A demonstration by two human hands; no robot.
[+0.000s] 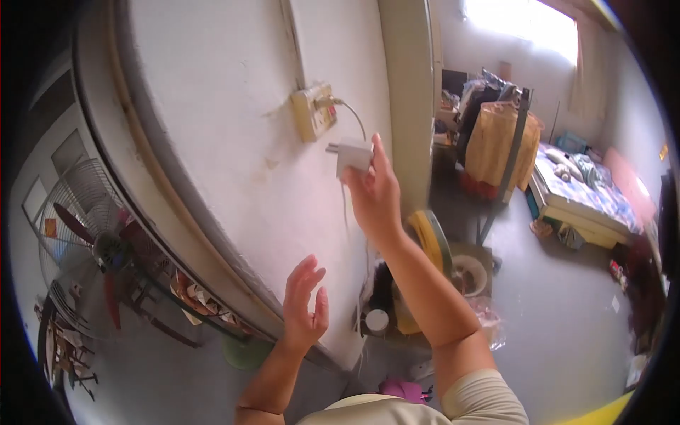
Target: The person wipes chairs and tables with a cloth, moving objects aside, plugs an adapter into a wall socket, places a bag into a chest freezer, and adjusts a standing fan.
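Observation:
Raised in front of the wall, my right hand (375, 193) grips a white charger plug (353, 156) between thumb and fingers. Its metal prongs point left, just below and to the right of a wall socket box (306, 119), apart from it. Another plug (326, 103) sits in that box, with a thin cable (354, 113) running from it down behind the charger. Lower down, my left hand (306, 304) is held up near the wall, fingers apart and holding nothing.
On the left stands a fan (99, 244) with dark red blades. Beneath my right arm are a yellow object (427, 237) and a white-lidded container (377, 321). A clothes rack (517, 134) and a bed (584, 205) stand in the room to the right.

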